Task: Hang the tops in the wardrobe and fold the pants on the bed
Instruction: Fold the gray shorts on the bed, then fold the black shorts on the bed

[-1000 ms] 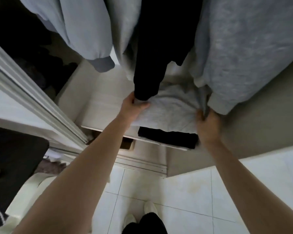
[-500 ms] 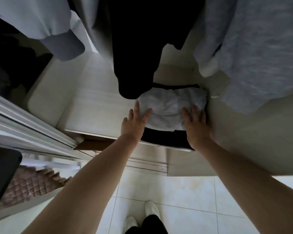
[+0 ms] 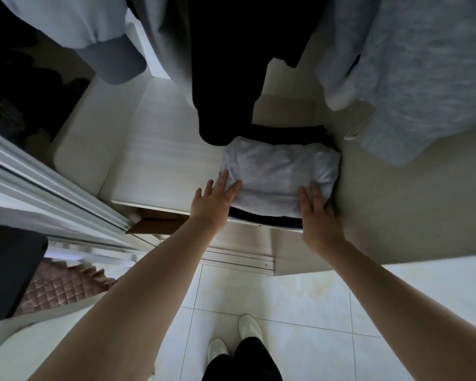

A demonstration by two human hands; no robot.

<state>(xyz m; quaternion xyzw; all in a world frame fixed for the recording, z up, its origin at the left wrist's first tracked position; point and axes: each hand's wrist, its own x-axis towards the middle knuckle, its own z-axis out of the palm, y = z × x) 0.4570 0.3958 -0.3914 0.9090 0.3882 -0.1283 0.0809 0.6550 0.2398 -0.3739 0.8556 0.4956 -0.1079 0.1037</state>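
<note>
Nearest, at six o'clock, the person's white shoes (image 3: 232, 342) stand on the pale tiles (image 3: 300, 303), both bare arms reaching forward into the wardrobe.

At the shelf (image 3: 160, 166) edge, the left hand (image 3: 213, 200) lies flat with fingers straight and spread, its tips on the near left corner of the grey bundle (image 3: 279, 177). The right hand (image 3: 318, 213), at about one o'clock from the shoes, is flat too, fingers straight on the bundle's near right corner. Neither hand grips; both only press.

The step looks like stowing folded pants: the bundle is being settled onto the stack. The next move probably calls for lifting both hands straight off without dragging the fabric, then turning back for the next garment.

The bundle is soft, light grey, folded into a rounded, slightly wrinkled rectangle. It sits on a dark folded garment (image 3: 286, 133), whose edges show in front and behind, hard against the wardrobe's right wall.

Farther up, at twelve o'clock, a black top (image 3: 231, 64) hangs just over the bundle's far left corner, with grey tops (image 3: 412, 72) at two o'clock and another (image 3: 74, 20) at ten.
</note>
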